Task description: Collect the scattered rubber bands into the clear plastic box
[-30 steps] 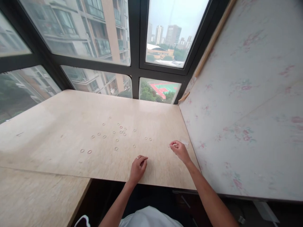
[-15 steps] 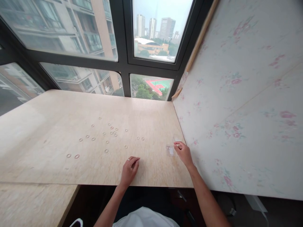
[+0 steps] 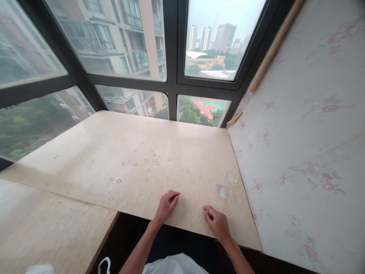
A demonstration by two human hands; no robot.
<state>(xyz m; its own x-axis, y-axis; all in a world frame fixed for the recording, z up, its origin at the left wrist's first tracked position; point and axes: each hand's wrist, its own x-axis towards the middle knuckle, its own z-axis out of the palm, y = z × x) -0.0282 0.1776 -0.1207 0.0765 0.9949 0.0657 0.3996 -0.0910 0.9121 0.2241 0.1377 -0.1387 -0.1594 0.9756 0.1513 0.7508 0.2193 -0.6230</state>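
While small rings (image 3: 155,160) lie scattered over the middle and left of the table (image 3: 196,148), the left hand (image 3: 167,206) and the right hand (image 3: 218,223) are apart by its near edge, fingers pinched together on both, though I cannot tell whether around anything, with clear packets (image 3: 221,191) beyond the right one.

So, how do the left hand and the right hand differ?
The left hand wears a finger ring; the right hand shows none. The left hand points rightward, nearer the small loops; the right hand points leftward, nearer the clear packets. Both have fingertips drawn together; whether either pinches anything is too small to tell.
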